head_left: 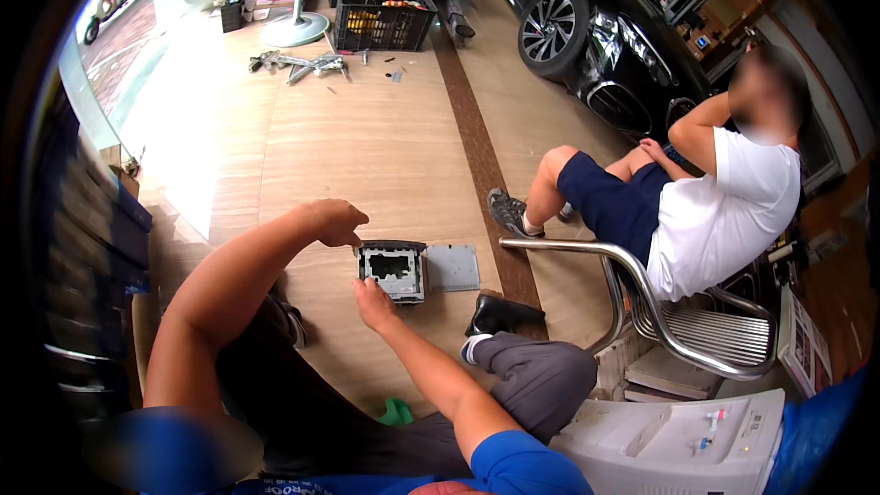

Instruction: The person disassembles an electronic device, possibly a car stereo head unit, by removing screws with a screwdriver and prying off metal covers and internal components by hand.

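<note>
A grey metal box-shaped unit (411, 290) with a black strip along its far side is low in front of me, over the tiled floor. It looks like a car stereo. Through a jagged cutout in its upper face, a dark green inside shows. My right hand (374, 305) grips its near left edge, thumb on top. Just past the far left corner is my left hand (337, 222), its index finger and thumb apart and nothing visible between them. Whether its thumb touches the unit, I cannot tell. A flat grey metal plate (455, 268) lies right beside the unit.
On the right a person (724, 202) in a white shirt sits on a metal-armed chair (706, 335). A black car (605, 46) stands behind. Metal parts (307, 66), a round stand base (295, 29) and a black crate (383, 23) lie far off. A white water dispenser (678, 445) is near right.
</note>
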A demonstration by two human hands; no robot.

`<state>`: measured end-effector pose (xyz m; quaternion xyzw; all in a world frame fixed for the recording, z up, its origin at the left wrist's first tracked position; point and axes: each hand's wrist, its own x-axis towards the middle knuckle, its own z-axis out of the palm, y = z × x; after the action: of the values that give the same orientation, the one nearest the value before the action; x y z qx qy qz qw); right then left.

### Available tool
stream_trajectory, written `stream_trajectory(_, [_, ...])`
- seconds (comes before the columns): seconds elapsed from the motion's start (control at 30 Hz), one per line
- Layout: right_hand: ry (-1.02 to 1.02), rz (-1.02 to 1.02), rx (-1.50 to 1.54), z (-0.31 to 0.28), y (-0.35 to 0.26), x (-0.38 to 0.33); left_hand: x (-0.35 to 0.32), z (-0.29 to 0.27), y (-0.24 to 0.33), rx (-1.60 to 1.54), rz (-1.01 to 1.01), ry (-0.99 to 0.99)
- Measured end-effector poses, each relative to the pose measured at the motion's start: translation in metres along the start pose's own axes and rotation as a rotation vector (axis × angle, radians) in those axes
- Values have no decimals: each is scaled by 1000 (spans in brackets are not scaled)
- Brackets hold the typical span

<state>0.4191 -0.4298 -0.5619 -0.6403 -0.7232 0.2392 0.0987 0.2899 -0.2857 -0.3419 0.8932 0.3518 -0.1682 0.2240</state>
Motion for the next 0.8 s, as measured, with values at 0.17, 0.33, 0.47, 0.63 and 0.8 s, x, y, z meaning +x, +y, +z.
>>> stream_trajectory(0.17, [90, -50, 28, 8, 8, -2, 6, 2, -1, 35, 20, -14])
stream_trajectory(0.33, [19, 238, -47, -1, 4, 3, 10, 2, 1, 25, 26, -4])
stream_trajectory(0.47, [6, 100, -57, 6, -4, 3, 5, 15, -18, -4, -11, 15])
stream_trajectory(0.63, [100, -104, 34, 22, 28, 4, 34, 26, -15, -3, 51, 11])
stream_trajectory(0.8, [133, -105, 20, 13, 14, -4, 17, 15, -6, -28, 82, 67])
